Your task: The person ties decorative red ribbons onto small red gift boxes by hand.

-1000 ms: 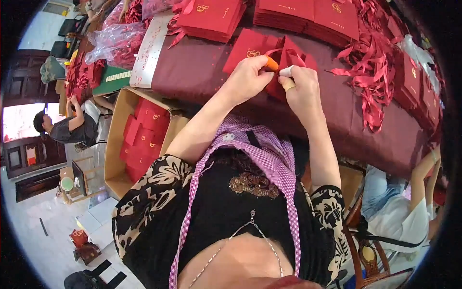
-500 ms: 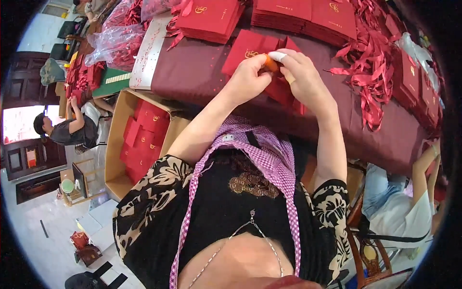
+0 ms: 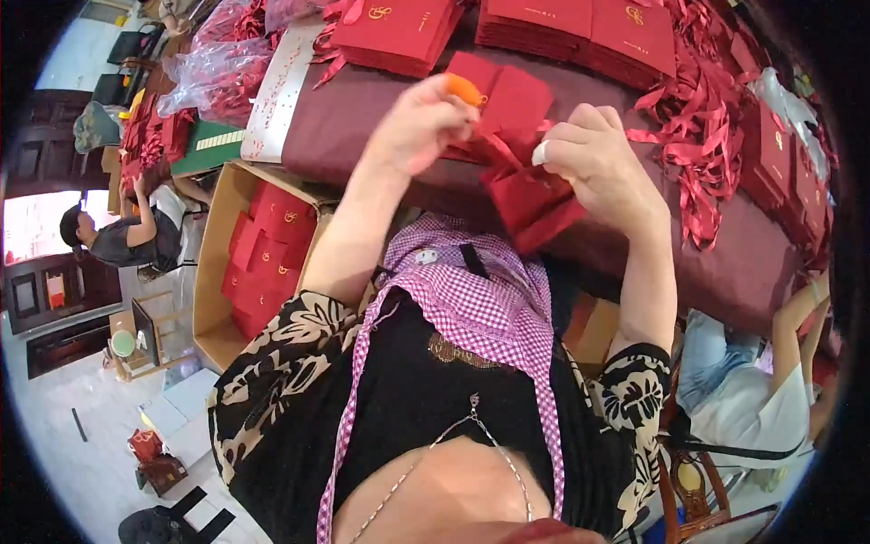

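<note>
Red rectangular card bag (image 3: 535,207) slants far-left to near-right; right hand (image 3: 605,165) nearer, pinching red satin ribbon (image 3: 501,148); left hand (image 3: 417,124): grip unclear.

Flowered sleeves (image 3: 272,376) finish the black top (image 3: 399,408) — over it, a purple checked apron (image 3: 485,304).

The counter (image 3: 353,113) is covered by a smooth dark maroon cloth (image 3: 725,281). Toward its left end there lies a flat white strip (image 3: 279,104) with small red specks. Along the far side stand neat stacks of flat, red, square card pieces (image 3: 535,23) with gold marks. To the right lies a loose heap of shiny red ribbons (image 3: 702,172), and beside it more red card stacks (image 3: 775,163), with clear crumpled plastic (image 3: 781,102) near them.
</note>
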Demonstrator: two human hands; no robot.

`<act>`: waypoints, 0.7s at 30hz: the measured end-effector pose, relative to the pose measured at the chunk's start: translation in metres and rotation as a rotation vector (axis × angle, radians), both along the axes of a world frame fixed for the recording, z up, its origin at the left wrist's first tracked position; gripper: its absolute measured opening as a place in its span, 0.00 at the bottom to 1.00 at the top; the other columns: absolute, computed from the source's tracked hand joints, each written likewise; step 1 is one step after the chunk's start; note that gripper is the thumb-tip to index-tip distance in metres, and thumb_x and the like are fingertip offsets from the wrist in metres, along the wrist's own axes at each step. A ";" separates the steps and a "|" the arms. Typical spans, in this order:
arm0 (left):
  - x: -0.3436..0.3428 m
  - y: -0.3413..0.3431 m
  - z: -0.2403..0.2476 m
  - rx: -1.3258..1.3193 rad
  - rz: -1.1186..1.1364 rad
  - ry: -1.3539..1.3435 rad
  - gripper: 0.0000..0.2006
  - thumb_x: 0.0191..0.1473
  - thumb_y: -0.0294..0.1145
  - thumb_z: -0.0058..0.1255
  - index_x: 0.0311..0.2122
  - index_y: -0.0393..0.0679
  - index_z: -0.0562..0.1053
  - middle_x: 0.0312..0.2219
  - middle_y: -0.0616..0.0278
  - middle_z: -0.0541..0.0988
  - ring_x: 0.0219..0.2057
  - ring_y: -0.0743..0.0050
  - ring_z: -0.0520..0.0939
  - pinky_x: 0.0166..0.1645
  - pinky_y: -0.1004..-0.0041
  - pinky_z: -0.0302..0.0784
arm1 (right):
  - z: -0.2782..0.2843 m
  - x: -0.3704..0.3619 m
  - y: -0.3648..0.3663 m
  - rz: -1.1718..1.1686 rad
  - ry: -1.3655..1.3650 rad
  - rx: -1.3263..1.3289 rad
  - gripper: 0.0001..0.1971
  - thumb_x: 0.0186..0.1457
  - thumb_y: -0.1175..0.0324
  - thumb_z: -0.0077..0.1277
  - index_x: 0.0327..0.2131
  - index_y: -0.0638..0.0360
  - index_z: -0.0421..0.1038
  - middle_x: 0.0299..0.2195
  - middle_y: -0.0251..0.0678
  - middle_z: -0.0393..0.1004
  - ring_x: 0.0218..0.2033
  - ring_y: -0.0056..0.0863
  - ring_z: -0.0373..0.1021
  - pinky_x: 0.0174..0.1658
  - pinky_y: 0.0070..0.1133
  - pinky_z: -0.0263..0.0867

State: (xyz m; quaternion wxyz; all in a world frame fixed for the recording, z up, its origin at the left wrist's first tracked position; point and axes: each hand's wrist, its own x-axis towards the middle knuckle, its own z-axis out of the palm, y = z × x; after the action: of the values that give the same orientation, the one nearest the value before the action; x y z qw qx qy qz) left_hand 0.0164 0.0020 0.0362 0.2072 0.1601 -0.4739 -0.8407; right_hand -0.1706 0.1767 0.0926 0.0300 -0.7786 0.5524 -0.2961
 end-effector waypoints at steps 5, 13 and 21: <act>0.026 -0.044 -0.005 0.180 0.075 0.154 0.10 0.46 0.16 0.49 0.35 0.37 0.74 0.25 0.57 0.77 0.24 0.70 0.76 0.32 0.70 0.76 | -0.002 -0.013 0.015 -0.052 -0.028 0.048 0.07 0.39 0.77 0.54 0.26 0.53 0.71 0.24 0.26 0.70 0.31 0.30 0.63 0.40 0.25 0.56; 0.018 0.022 0.017 -0.563 0.106 -0.348 0.11 0.56 0.34 0.51 0.40 0.38 0.76 0.31 0.65 0.79 0.34 0.82 0.76 0.40 0.79 0.71 | -0.010 -0.013 0.016 -0.234 -0.049 0.007 0.04 0.46 0.74 0.55 0.28 0.57 0.72 0.26 0.30 0.71 0.31 0.32 0.64 0.41 0.26 0.57; -0.007 0.077 -0.006 -0.518 -0.052 -0.132 0.16 0.57 0.26 0.45 0.50 0.32 0.66 0.41 0.57 0.77 0.44 0.73 0.75 0.51 0.70 0.69 | -0.020 -0.008 0.005 -0.291 -0.351 0.090 0.09 0.53 0.69 0.52 0.37 0.60 0.74 0.31 0.40 0.76 0.34 0.38 0.69 0.42 0.29 0.62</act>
State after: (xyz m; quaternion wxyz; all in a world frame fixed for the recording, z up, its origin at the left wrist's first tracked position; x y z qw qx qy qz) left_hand 0.0098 0.0788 0.0304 0.1882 0.1441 -0.6898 -0.6841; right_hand -0.1789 0.1816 0.0729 0.1172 -0.6254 0.6578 -0.4032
